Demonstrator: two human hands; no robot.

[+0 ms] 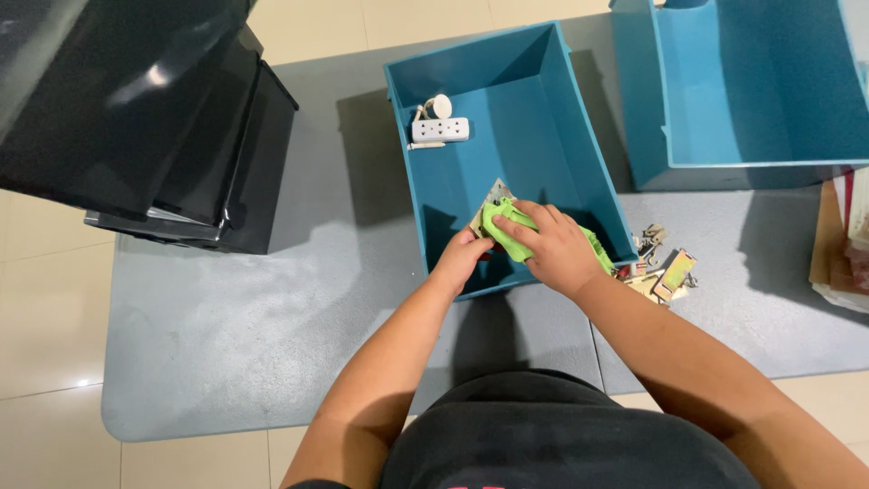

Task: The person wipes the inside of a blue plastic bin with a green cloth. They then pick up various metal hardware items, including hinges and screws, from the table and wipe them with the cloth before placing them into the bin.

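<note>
A blue box point(543, 127) is seen at the centre of the grey mat point(272, 308), open at the top. In its far corner, at about eleven o'clock inside the box, a white power strip point(440, 129) with its cord and round plug is lying flat. Down at the near wall, at six o'clock in the box, a green cloth point(503, 219) is bunched over a small flat card-like piece point(490, 200), pale with a grey face, tilted up on edge. The cloth is pressed down by the right hand point(552, 249), fingers curled and closed over it. The card's lower edge is gripped by the left hand point(461, 259), fingertips pinched narrow.

A second blue box point(760, 100) is seen at two o'clock, its visible interior bare. Just outside the first box, at four o'clock, a heap of small clips and wooden pieces point(661, 267) is lying. Black stacked trays point(154, 127) are seen at ten o'clock.
</note>
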